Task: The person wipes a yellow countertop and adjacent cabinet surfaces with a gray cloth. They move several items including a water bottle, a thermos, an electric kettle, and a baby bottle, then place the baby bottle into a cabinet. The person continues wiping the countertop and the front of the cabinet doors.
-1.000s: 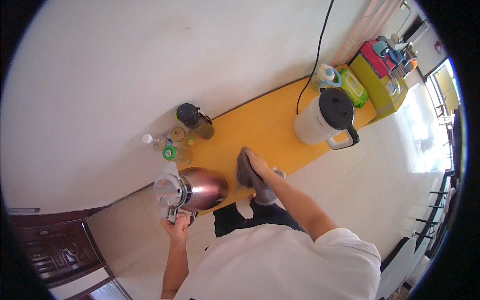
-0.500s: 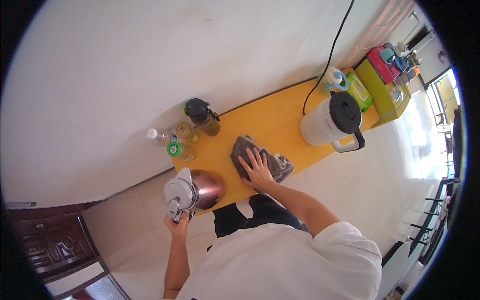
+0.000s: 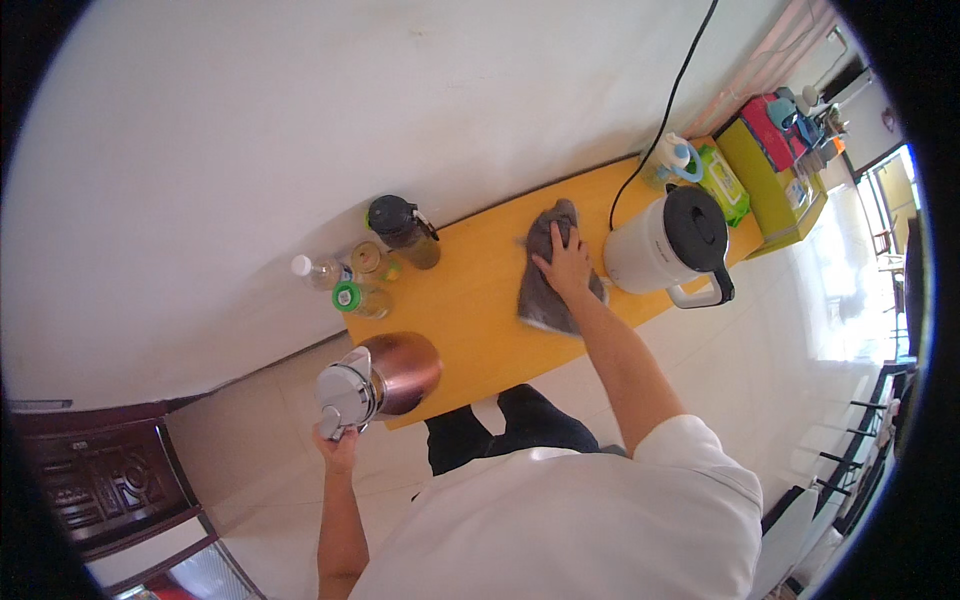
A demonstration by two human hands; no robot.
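Pale wall [image 3: 250, 130] backs the yellow surface [image 3: 470, 315], and light tiled floor [image 3: 700, 370] shows on its near side. From my remote head view, I have the right hand [image 3: 570, 265] laid on the grey cloth [image 3: 541, 300], palm down, its fingers [image 3: 574, 245] apart and pressing the fabric rather than gripping it. That cloth lies spread on the surface, just left of the white kettle [image 3: 640, 248]. My left hand [image 3: 337, 452] is at the handle of the copper flask [image 3: 408, 375], fingers clamped on it; the flask is over the surface's left end, and I cannot tell whether its base touches down. Near the wall I see a black-lidded bottle [image 3: 412, 238], a green-capped jar [image 3: 373, 302] and a white-capped bottle [image 3: 322, 273] grouped close together. Beyond the kettle sit a jug [image 3: 663, 165] and a green pack [image 3: 725, 187], beside an olive box [image 3: 788, 222].
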